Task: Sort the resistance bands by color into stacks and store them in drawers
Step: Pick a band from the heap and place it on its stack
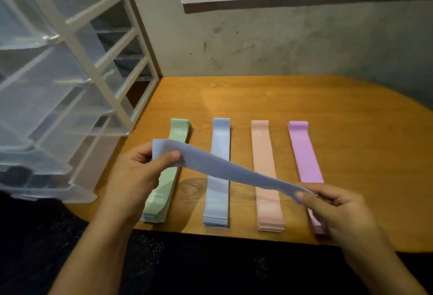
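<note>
Far left of the pale blue stack of bands (218, 191) stands a translucent plastic drawer unit in a white frame (70, 83). The left hand (138, 177), over the green stack (172, 172) left of the blue one, pinches one end of a loose blue rubber band (222, 170), thumb on top and fingers curled beneath. The band slants above the blue stack and the peach stack (267, 172) to its right. Further right, over the pink stack (303, 151), the right hand (339, 212) pinches the other end.
</note>
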